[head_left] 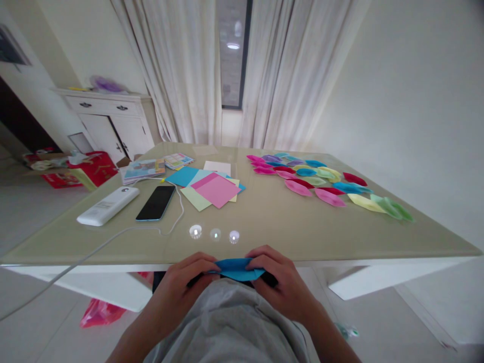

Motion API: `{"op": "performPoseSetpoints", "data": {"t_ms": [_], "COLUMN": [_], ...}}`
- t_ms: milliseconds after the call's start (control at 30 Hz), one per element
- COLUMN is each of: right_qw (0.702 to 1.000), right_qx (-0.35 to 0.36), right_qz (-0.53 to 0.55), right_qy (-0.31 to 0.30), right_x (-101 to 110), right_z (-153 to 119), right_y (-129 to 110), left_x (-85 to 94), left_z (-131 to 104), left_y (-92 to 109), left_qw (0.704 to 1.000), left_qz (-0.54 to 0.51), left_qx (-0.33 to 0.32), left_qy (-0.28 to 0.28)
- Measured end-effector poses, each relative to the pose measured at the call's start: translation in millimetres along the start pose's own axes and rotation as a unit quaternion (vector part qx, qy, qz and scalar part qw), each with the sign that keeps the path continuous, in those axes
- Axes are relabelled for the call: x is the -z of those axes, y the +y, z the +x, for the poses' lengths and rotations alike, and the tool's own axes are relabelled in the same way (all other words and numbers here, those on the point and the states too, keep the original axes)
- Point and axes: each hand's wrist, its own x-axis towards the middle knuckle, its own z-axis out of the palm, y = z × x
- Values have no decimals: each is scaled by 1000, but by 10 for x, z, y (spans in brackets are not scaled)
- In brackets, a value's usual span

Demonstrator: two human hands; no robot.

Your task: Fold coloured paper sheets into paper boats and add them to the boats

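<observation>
A piece of folded blue paper stretches between my two hands, just off the table's near edge and close to my body. My left hand pinches its left end between thumb and fingers. On the opposite end, the fingers of my right hand are closed round the paper. Beyond them, a loose pile of square paper sheets in pink, blue and pale green lies on the table. To the right, several folded leaf-shaped papers in many colours are spread in rows.
The glass-topped table carries a black-screened phone, a white power bank and booklets at the left. A white cable runs over the near left edge. A red plastic bag lies on the floor.
</observation>
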Motion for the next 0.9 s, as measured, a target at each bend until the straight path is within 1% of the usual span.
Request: {"op": "performPoseSetpoints", "data": {"t_ms": [67,133,200,267,367,500,600,733,900], "right_qw": [1000,997,990,985,982,976,971,973,979], "right_qx": [5,20,33,34,11,-22,-29,-25,-26], "right_qz": [-27,-70,-121,-161,-189,-216,-233,-227,-201], "right_qy": [12,36,56,54,20,-29,-49,-35,8], "right_x": [-9,-36,-76,-117,-159,-171,-177,-212,-252], "right_z": [2,-2,-4,0,15,22,20,25,37], "right_y": [34,95,167,227,259,227,224,272,299], "left_x": [-20,-52,-92,-136,-199,-252,-268,-281,-324], "left_z": [-10,-21,-24,-15,14,32,23,25,76], "left_y": [-48,-101,-145,-178,-223,-309,-364,-361,-309], "left_qw": [999,995,990,988,986,980,972,973,977], "left_qz": [25,59,92,114,132,167,204,202,174], "left_qx": [-17,-35,-45,-45,-43,-82,-99,-88,-66], "left_qy": [34,77,94,91,93,67,54,63,107]}}
